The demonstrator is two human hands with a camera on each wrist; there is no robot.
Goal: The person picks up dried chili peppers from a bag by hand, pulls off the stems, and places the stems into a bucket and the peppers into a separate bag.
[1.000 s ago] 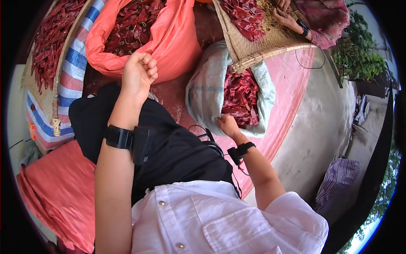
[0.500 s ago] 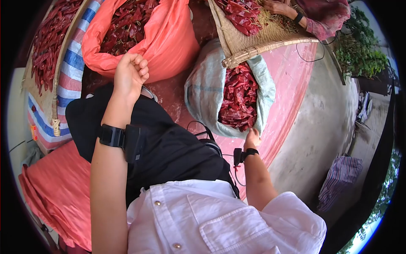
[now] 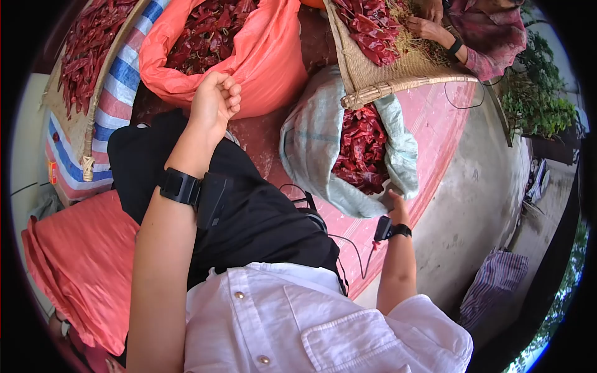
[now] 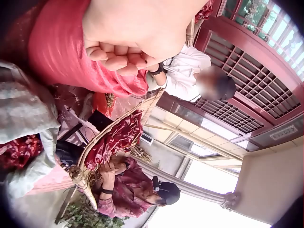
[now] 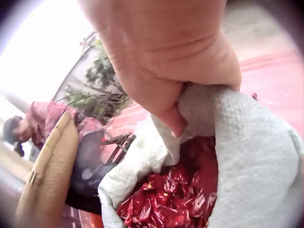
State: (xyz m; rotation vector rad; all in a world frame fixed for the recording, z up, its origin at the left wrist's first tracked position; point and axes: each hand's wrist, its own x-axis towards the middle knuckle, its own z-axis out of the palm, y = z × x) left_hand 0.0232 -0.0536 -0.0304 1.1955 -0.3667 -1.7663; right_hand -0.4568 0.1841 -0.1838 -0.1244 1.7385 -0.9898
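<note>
A pale green-grey woven sack (image 3: 309, 140) stands in front of me, its mouth folded back around dried red chilies (image 3: 360, 152). My right hand (image 3: 398, 210) is at the near right of its rim. In the right wrist view the thumb (image 5: 174, 124) lies inside the mouth and the sack's edge (image 5: 202, 102) is pinched in the hand; most of the fingers are hidden. My left hand (image 3: 213, 105) holds nothing, fingers loosely curled, in front of a large coral-red sack (image 3: 273, 71) filled with more dried chilies (image 3: 208, 37).
A woven tray (image 3: 364, 78) with chilies and stems overhangs the pale sack's far side; another person's hands (image 3: 429, 25) work there. At left is another chili-laden tray (image 3: 93, 59) over striped cloth (image 3: 118, 84). A cable (image 3: 354, 242) hangs by my right wrist.
My right hand has moved rightward along the near rim of the pale sack, and the rim there has shifted outward. The left hand stays loosely curled by the coral-red sack.
</note>
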